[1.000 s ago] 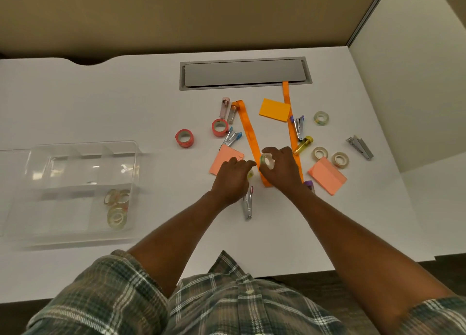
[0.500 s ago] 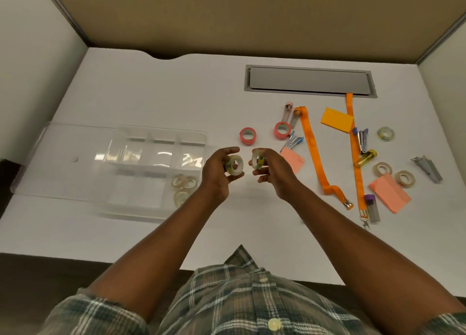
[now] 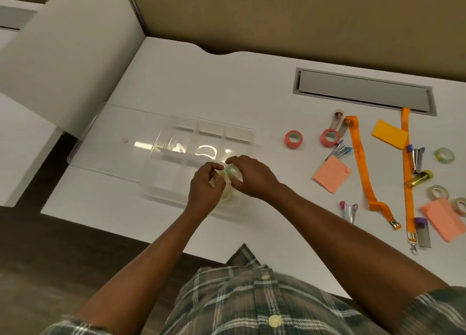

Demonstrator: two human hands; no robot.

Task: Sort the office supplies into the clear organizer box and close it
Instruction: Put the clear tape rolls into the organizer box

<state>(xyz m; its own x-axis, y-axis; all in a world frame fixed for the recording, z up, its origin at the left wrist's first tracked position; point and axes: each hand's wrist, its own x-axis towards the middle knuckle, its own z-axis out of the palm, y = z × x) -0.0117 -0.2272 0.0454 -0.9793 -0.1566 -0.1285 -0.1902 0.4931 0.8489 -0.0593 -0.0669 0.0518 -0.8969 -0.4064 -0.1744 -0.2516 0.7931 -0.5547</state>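
Observation:
The clear organizer box (image 3: pixel 201 133) stands open on the white desk, its lid (image 3: pixel 113 135) lying flat to the left. Both hands hover over its near right compartment. My right hand (image 3: pixel 252 178) pinches a clear tape roll (image 3: pixel 231 171) just above that compartment. My left hand (image 3: pixel 205 188) is curled around another small tape roll, mostly hidden by the fingers. Pale tape rolls inside the compartment are largely covered by the hands.
To the right lie two red tape rolls (image 3: pixel 293 139), an orange lanyard (image 3: pixel 363 168), pink sticky notes (image 3: pixel 331 174), an orange sticky pad (image 3: pixel 389 133), small staplers (image 3: pixel 349 211), more clear tape rolls (image 3: pixel 444 155). A grey cable tray (image 3: pixel 363 92) sits at the back. A white partition (image 3: pixel 68 57) rises on the left.
Both hands picked up a tape roll each from the pile, carried them left, and now hold them over the box's near right compartment. The camera turned left.

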